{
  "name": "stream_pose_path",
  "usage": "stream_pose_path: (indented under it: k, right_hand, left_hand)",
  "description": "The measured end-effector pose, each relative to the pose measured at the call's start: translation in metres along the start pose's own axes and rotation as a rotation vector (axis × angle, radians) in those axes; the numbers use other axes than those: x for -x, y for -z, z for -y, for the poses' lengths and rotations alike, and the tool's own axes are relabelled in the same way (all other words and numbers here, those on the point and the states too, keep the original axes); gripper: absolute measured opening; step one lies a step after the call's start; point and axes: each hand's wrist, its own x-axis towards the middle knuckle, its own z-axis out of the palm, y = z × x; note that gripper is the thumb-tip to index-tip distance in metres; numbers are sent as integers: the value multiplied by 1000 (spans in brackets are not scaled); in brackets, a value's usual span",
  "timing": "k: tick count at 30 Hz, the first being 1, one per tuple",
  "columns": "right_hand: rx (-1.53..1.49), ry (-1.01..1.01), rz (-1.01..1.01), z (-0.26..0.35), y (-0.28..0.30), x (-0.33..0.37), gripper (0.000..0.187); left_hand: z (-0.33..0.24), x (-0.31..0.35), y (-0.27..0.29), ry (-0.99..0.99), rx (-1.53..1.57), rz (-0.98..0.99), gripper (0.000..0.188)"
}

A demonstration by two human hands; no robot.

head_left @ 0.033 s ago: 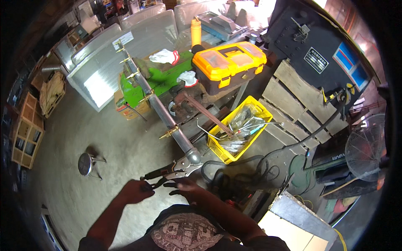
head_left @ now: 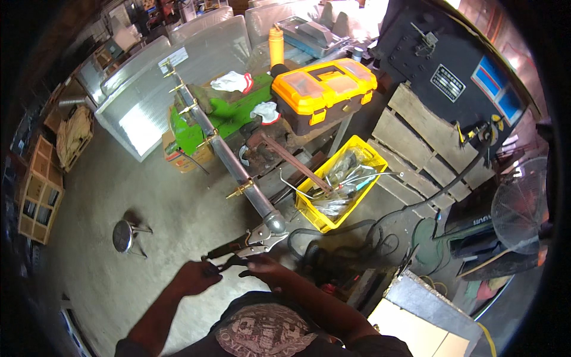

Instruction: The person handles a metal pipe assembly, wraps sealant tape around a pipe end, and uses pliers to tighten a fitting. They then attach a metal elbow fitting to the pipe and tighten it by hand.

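My left hand [head_left: 196, 278] is closed on one end of a dark, narrow piece [head_left: 233, 262] whose kind I cannot make out. My right hand [head_left: 269, 271] is at its other end, with dark finger-like shapes at the fingertips; shadow hides its grip. Just beyond my hands, locking pliers [head_left: 257, 237] sit at the rounded end of a long metal pipe [head_left: 235, 168]. A black-handled tool [head_left: 226, 250] lies beside them. Several brass fittings [head_left: 240, 190] stick out along the pipe, which slants away to the far left over a green metal stand [head_left: 223, 113].
An orange toolbox [head_left: 324, 89], an orange bottle [head_left: 276, 47] and white gloves [head_left: 233, 82] lie beyond the pipe. A yellow crate [head_left: 321, 220] of bagged parts stands right of it, near black cables [head_left: 357, 229]. A round stool [head_left: 123, 235] stands left; a fan [head_left: 520, 205] is right.
My right hand's dark fingertips have drawn together, and the dark piece between my hands has shifted slightly. My left hand has lowered a little to the right. The pipe and pliers look unmoved.
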Motion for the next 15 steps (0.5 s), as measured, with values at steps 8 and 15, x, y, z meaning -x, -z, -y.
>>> stream_pose_path:
  k: [8,15]
  right_hand:
    - [-22,-17,83,-10,-3,14,65]
    - [226,-270,-144,34,-28,71,65]
  left_hand:
    - [9,18,10,-44,-145,185,47]
    - [-31,-21,-11,-145,392,106,38]
